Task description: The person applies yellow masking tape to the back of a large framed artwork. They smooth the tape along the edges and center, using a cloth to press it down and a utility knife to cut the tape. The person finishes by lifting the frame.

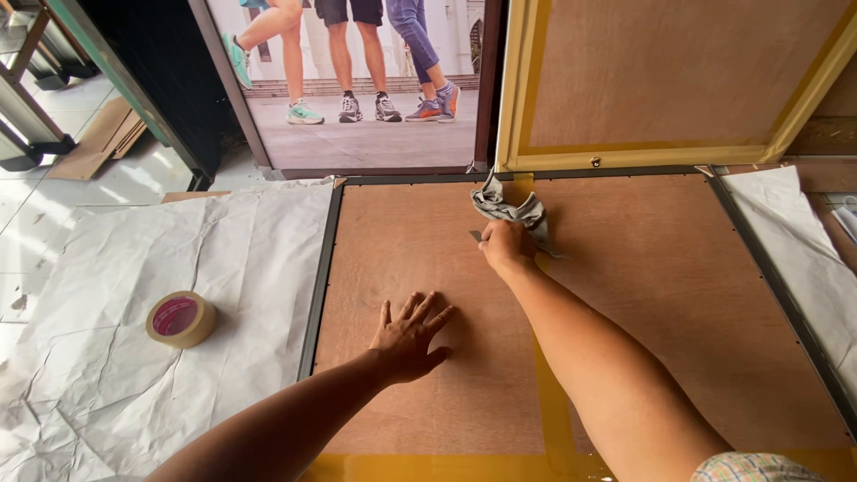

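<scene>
Right hand [505, 246] pinches a crumpled grey cloth [511, 210] and a small flat blade against the brown plywood backing board [643, 295] in its dark metal frame [321, 268]; left hand [408, 337] lies spread flat, bracing the board. Probable risks: the blade gouging the plywood, or the yellow tape strip [553, 411] lifting.

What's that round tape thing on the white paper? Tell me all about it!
The roll of tape is a fat ring, tan on the outside with a pinkish-red core and a hole through the middle. It lies flat on crumpled white paper spread on the floor, left of the wooden board. Nothing touches it; the left hand rests flat on the board, well apart from it.
</scene>
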